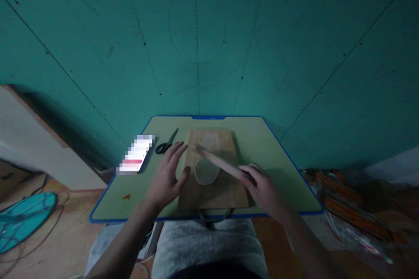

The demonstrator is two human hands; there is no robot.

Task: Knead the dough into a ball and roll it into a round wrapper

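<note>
A pale, flat round of dough (206, 172) lies on a wooden cutting board (225, 196). My right hand (258, 182) is closed around one end of a wooden rolling pin (222, 163), which slants up and left across the board, passing over the dough's upper right edge. Whether the pin touches the dough I cannot tell. At the board's left side is my left hand (172, 173), its fingers spread and nothing in them. Just beyond its fingertips lie black-handled scissors (165, 144).
The small table (278, 157) has a blue rim and stands against a green wall (209, 43). A phone with a blurred screen (135, 154) lies at the left, with an orange triangular scrap (126, 196) nearer me. Clutter (353, 213) covers the floor at right.
</note>
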